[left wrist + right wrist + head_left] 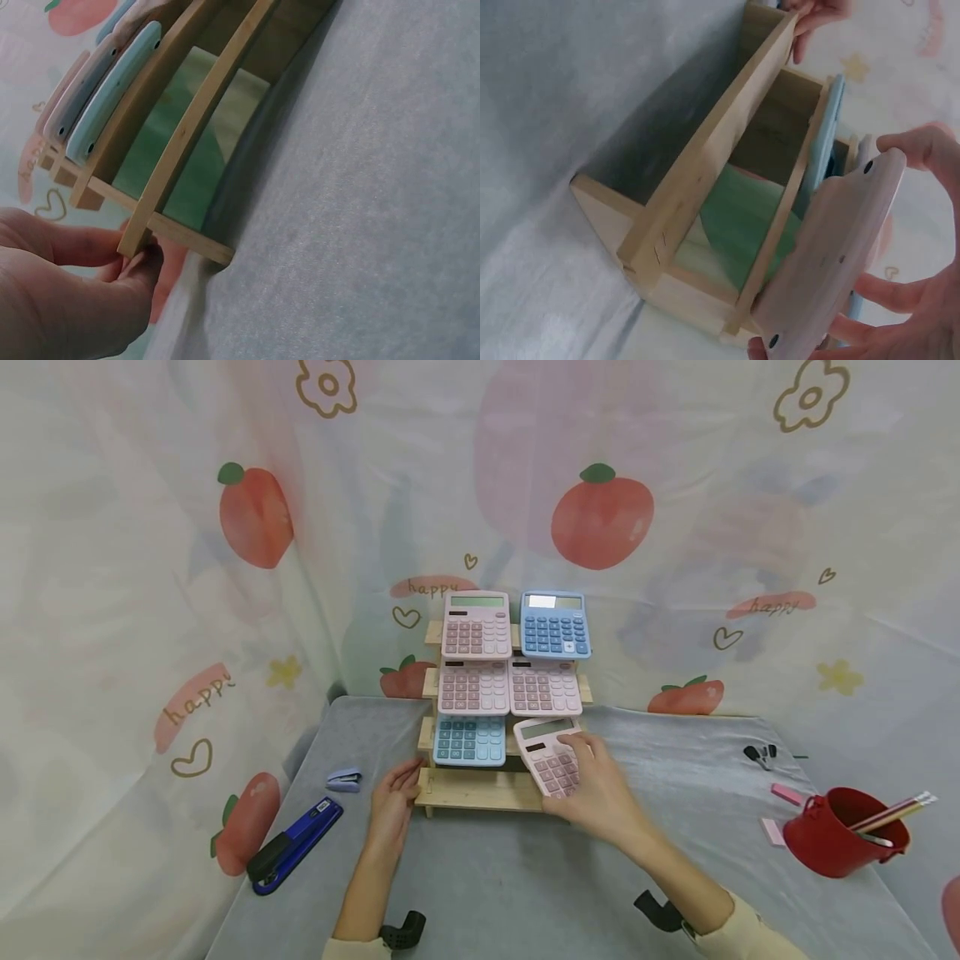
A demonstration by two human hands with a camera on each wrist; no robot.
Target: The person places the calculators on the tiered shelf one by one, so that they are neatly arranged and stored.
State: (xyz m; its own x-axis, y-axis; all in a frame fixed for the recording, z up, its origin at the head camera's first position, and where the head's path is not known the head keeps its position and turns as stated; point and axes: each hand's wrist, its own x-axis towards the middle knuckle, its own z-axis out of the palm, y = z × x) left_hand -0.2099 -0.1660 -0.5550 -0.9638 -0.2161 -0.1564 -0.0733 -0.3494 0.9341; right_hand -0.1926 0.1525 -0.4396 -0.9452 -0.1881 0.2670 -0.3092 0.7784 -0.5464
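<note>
A tiered wooden rack [480,789] stands mid-table and holds several calculators. On it are a pink one [477,625] and a blue one [555,625] on top, two pink ones [473,687] in the middle row, and a blue one [469,739] at lower left. My right hand [577,777] grips another pink calculator [551,758] at the lower right slot, tilted. The right wrist view shows its back [832,255] leaning against the rack [705,172], thumb above and fingers below. My left hand [408,777] pinches the left end of the rack's front rail [139,236].
A blue stapler [292,845] and a small blue staple box [345,779] lie at left. At right are black clips [759,753], pink erasers [787,794] and a red bucket of pencils [847,831]. A printed curtain [150,610] surrounds the grey table [495,877].
</note>
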